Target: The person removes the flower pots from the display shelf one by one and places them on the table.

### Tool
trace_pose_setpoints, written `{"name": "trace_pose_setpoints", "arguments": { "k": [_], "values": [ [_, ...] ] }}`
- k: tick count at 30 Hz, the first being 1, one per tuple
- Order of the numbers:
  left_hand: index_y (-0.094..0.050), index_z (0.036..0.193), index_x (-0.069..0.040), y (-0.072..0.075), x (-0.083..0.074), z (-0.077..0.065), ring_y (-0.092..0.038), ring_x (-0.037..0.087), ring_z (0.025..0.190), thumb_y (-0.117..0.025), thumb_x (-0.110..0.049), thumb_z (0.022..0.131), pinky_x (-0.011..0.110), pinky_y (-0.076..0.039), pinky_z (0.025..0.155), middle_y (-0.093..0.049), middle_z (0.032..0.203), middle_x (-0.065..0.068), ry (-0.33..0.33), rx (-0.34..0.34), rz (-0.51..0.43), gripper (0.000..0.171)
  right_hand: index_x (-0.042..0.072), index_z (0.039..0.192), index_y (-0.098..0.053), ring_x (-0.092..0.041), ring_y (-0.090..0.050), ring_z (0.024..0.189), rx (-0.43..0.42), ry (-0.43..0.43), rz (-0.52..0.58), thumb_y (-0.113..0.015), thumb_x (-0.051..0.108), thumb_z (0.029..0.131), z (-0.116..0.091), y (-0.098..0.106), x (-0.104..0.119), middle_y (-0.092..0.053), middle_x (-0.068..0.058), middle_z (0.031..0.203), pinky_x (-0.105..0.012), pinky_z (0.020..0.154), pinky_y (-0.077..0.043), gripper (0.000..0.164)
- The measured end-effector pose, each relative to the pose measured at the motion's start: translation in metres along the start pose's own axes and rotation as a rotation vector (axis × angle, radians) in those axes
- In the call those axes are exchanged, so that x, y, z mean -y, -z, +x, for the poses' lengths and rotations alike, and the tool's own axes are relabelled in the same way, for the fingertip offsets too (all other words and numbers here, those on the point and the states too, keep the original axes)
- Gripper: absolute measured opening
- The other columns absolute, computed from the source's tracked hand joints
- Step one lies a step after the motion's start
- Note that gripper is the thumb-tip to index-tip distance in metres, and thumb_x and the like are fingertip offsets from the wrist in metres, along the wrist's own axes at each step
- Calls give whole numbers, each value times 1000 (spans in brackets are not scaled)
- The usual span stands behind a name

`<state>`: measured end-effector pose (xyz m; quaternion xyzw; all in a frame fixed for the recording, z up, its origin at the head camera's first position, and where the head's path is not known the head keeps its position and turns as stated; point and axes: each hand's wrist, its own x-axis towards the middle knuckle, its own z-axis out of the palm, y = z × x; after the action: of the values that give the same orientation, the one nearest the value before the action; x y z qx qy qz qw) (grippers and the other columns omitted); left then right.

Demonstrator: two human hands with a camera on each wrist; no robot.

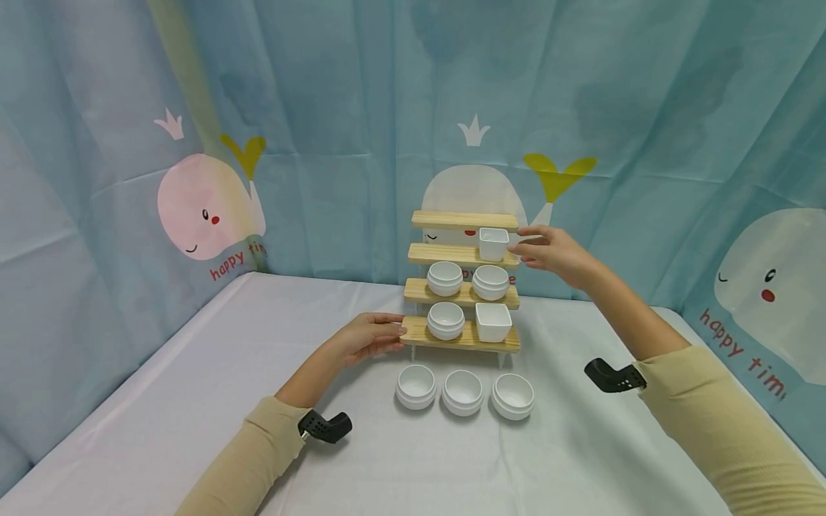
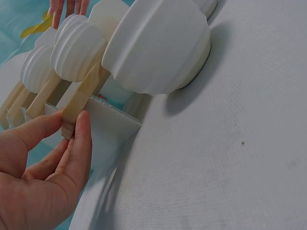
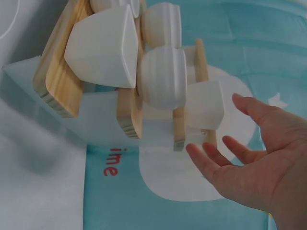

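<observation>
A tiered stand with several wooden boards [image 1: 445, 253] on clear supports stands at the back of the table. My left hand [image 1: 371, 337] pinches the left end of its lowest board [image 2: 79, 108] between thumb and fingers. Beside the second board from the top is my right hand [image 1: 555, 254], fingers loosely spread and nothing in them. Nearest to it, at that board's right end, sits a small square white bowl [image 3: 205, 105], apart from the fingers in the right wrist view. Below, one board carries two round white bowls [image 1: 445, 279]; the lowest carries a round bowl [image 1: 446, 321] and a square bowl [image 1: 493, 322].
Three round white bowls [image 1: 462, 393] stand in a row on the white tablecloth [image 1: 361, 459] in front of the stand. Behind it hangs a blue curtain [image 1: 335, 201] with cartoon prints. A black wrist mount [image 1: 613, 375] sticks out from the right sleeve.
</observation>
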<state>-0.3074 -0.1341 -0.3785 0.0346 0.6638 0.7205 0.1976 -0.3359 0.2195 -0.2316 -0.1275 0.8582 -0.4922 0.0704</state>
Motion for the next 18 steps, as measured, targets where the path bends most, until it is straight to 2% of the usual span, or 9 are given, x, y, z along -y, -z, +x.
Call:
{"name": "trace_pose_setpoints", "arguments": {
  "k": [10, 18],
  "values": [
    [-43, 152, 12, 0, -1, 0, -71, 10, 86, -61, -1, 105, 20, -65, 80, -66, 111, 13, 3, 2, -3, 52, -3, 165, -22, -46, -44, 144, -6, -19, 13, -63, 22, 108, 11, -3, 3, -36, -32, 162, -51, 126, -38, 74],
    [-42, 152, 13, 0, -1, 1, -71, 10, 85, -60, 0, 105, 20, -65, 81, -65, 111, 12, 2, 7, -9, 52, -4, 165, -20, -47, -41, 148, 8, -23, 35, -64, 20, 108, 17, -6, 6, -30, -33, 165, -51, 126, -37, 76]
  ]
}}
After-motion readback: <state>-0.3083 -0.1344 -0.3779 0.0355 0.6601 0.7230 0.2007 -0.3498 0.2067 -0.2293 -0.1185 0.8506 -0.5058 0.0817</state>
